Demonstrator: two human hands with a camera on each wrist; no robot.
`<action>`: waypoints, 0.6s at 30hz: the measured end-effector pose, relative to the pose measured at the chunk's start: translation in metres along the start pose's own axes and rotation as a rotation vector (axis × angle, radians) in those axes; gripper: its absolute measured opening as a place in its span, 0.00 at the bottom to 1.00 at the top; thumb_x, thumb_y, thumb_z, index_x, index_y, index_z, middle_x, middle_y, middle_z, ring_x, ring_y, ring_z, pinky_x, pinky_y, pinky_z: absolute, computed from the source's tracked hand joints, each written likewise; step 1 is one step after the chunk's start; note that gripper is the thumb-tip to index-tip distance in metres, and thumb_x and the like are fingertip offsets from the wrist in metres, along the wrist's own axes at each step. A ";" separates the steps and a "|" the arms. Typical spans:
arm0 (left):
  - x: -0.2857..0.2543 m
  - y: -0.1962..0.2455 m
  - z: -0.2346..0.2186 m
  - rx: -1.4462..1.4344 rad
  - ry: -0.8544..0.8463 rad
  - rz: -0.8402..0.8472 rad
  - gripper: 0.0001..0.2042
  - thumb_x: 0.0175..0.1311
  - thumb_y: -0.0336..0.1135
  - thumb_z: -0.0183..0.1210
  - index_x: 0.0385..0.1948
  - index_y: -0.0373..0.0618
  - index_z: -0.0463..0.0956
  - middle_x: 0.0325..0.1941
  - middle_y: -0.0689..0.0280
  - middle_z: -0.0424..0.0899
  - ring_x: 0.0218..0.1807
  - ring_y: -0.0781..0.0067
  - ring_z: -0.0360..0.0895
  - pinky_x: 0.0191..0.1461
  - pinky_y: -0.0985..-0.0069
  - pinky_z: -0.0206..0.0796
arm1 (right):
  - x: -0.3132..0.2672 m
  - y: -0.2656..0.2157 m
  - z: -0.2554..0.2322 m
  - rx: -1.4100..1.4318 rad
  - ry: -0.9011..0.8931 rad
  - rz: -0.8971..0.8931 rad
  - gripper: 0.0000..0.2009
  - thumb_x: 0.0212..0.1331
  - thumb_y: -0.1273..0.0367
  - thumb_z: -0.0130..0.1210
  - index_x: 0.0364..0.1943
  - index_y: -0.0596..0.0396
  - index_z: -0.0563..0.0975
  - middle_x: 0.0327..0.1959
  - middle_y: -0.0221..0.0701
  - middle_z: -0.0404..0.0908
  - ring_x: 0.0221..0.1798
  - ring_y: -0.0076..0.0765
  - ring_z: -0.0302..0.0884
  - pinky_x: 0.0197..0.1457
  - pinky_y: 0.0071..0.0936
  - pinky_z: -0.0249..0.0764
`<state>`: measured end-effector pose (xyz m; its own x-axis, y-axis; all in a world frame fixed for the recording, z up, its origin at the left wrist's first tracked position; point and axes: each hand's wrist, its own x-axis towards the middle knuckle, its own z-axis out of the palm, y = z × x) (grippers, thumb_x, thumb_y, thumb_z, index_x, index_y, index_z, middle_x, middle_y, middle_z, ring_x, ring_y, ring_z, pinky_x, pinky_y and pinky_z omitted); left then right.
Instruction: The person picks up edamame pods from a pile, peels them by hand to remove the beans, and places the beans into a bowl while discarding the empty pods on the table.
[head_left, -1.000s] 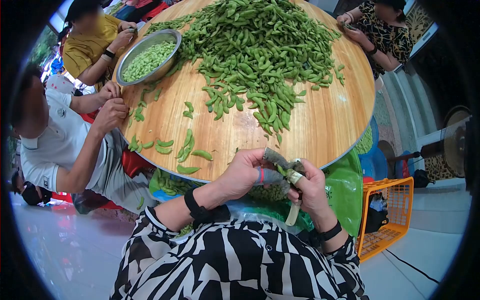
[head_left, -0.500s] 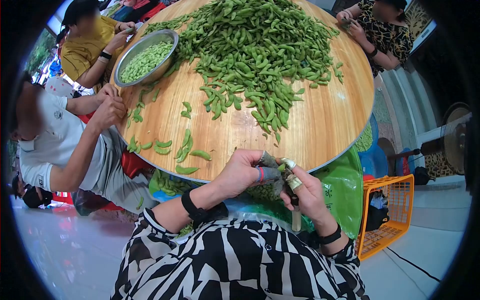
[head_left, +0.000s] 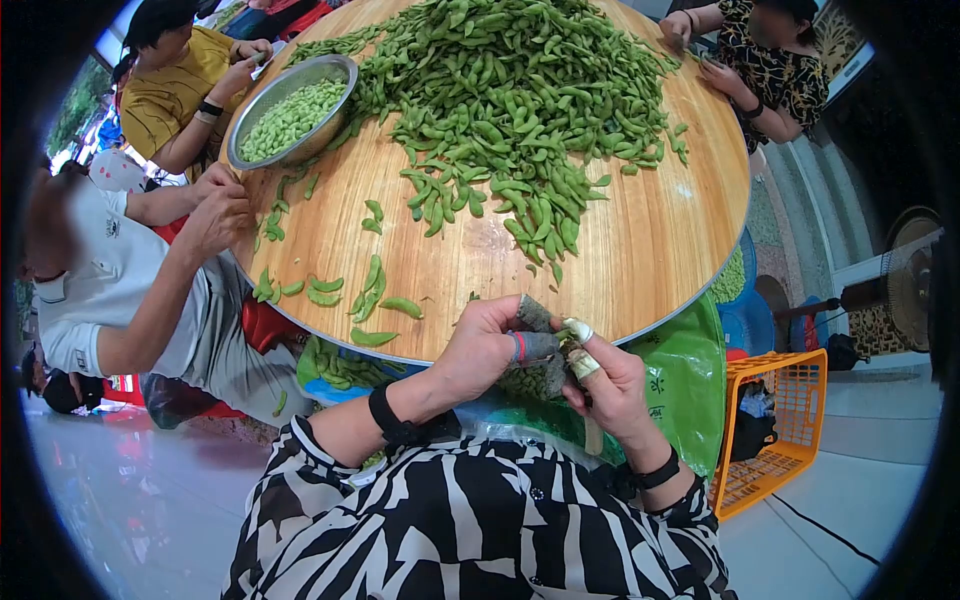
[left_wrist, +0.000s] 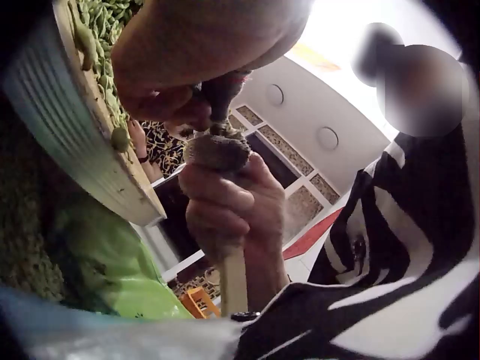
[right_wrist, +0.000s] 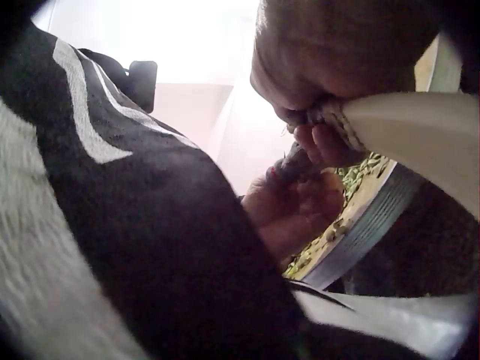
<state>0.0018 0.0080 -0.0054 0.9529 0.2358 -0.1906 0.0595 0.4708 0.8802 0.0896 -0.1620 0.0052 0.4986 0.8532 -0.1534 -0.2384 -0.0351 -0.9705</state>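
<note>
People (head_left: pixel 172 108) around heaped pods (head_left: pixel 520 90) suggest a workroom.

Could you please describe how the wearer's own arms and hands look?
Both arms have black-and-white patterned sleeves and dark wrist straps. The left hand wears grey finger coverings, one with a red band. The right hand has pale wrappings around its digits.

A round wooden tabletop (head_left: pixel 655 240) is filling the middle, a pale glossy floor (head_left: pixel 170 490) is reflecting light, a fan (head_left: pixel 910 282) is standing at far right, and greenery (head_left: pixel 75 112) is showing upper left.
</note>
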 end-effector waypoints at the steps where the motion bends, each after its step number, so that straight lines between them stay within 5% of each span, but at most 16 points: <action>1: 0.000 0.002 0.000 0.000 0.000 0.000 0.09 0.57 0.24 0.61 0.39 0.36 0.77 0.34 0.65 0.82 0.33 0.79 0.78 0.35 0.82 0.71 | 0.000 0.000 0.001 -0.040 0.022 -0.017 0.20 0.67 0.76 0.39 0.63 0.59 0.66 0.24 0.22 0.70 0.18 0.13 0.60 0.20 0.12 0.56; 5: 0.002 0.007 -0.007 -0.306 -0.066 -0.276 0.06 0.59 0.27 0.60 0.37 0.39 0.77 0.27 0.65 0.80 0.23 0.81 0.73 0.25 0.84 0.61 | 0.007 0.007 -0.010 -0.132 -0.037 -0.131 0.21 0.63 0.79 0.44 0.62 0.61 0.67 0.25 0.25 0.73 0.19 0.18 0.64 0.22 0.17 0.63; 7: 0.004 0.004 -0.010 -0.463 -0.121 -0.363 0.06 0.59 0.28 0.60 0.36 0.40 0.77 0.25 0.65 0.79 0.20 0.81 0.70 0.23 0.85 0.57 | 0.018 0.012 -0.016 -0.751 -0.062 -0.725 0.21 0.59 0.79 0.50 0.59 0.63 0.69 0.27 0.31 0.76 0.22 0.26 0.70 0.28 0.26 0.70; 10: 0.003 0.001 -0.006 -0.369 -0.054 -0.389 0.05 0.60 0.28 0.58 0.36 0.41 0.76 0.24 0.65 0.78 0.18 0.82 0.69 0.21 0.85 0.57 | 0.018 0.014 -0.021 -0.754 -0.080 -0.664 0.23 0.54 0.79 0.54 0.57 0.64 0.70 0.30 0.38 0.77 0.27 0.34 0.74 0.33 0.32 0.73; 12: 0.003 0.004 0.001 -0.054 0.022 -0.347 0.05 0.60 0.28 0.58 0.36 0.42 0.76 0.23 0.66 0.78 0.18 0.84 0.69 0.19 0.87 0.55 | 0.013 0.013 -0.017 -0.629 -0.065 -0.554 0.22 0.53 0.79 0.55 0.56 0.64 0.70 0.29 0.39 0.77 0.27 0.34 0.75 0.33 0.31 0.73; 18: -0.005 0.011 0.002 0.142 -0.082 -0.318 0.05 0.59 0.26 0.57 0.35 0.41 0.77 0.23 0.68 0.79 0.18 0.86 0.70 0.18 0.87 0.57 | 0.001 0.006 -0.013 -0.590 0.027 -0.349 0.17 0.49 0.79 0.55 0.47 0.63 0.75 0.25 0.39 0.77 0.26 0.32 0.77 0.31 0.28 0.71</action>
<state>-0.0014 0.0107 0.0063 0.9005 0.0245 -0.4341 0.3921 0.3859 0.8351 0.0988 -0.1683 -0.0034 0.4863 0.8529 0.1899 0.4303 -0.0445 -0.9016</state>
